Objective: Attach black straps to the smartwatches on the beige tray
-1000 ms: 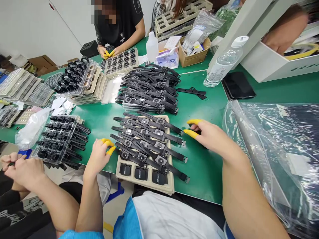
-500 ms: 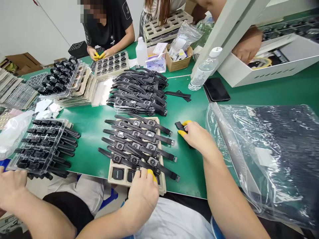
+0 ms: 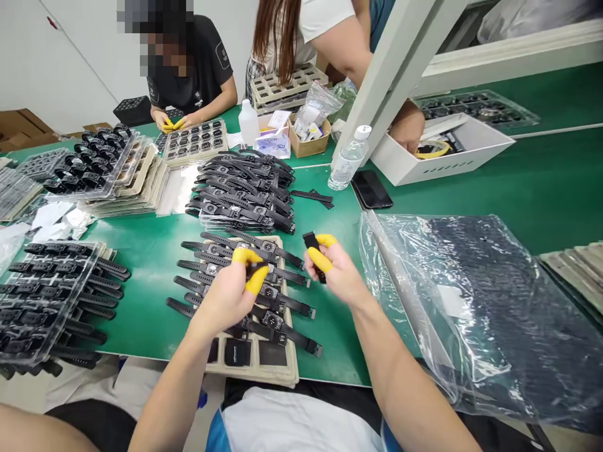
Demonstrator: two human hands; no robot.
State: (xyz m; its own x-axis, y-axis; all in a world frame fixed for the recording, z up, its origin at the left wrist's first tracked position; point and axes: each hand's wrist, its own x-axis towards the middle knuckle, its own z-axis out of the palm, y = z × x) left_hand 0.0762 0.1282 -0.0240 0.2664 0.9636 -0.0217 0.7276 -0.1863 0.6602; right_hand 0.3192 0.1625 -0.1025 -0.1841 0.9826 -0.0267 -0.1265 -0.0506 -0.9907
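My left hand (image 3: pixel 230 287), with yellow finger covers, is closed on a small dark watch body (image 3: pixel 257 267), mostly hidden by the fingers. It hovers over a beige tray (image 3: pixel 293 367) of smartwatches. A black watch strap (image 3: pixel 311 240) is pinched upright in my right hand (image 3: pixel 336 267), just right of the tray and apart from the left hand. Several rows in the tray hold watches lying face down with straps fitted, such as one watch (image 3: pixel 272 320). In the front row a strapless watch body (image 3: pixel 238 351) sits in its slot.
Behind the tray rises a pile of strapped watches (image 3: pixel 240 188), with loose straps (image 3: pixel 313 196) beside it. A clear bag of straps (image 3: pixel 494 314) covers the right side. A water bottle (image 3: pixel 349 160), a phone (image 3: pixel 372 189) and a white box (image 3: pixel 443 163) stand beyond. Co-workers sit left and opposite.
My left hand has risen from the tray's front row with the watch body. My right hand has brought the strap up and toward it. The view has shifted slightly right.
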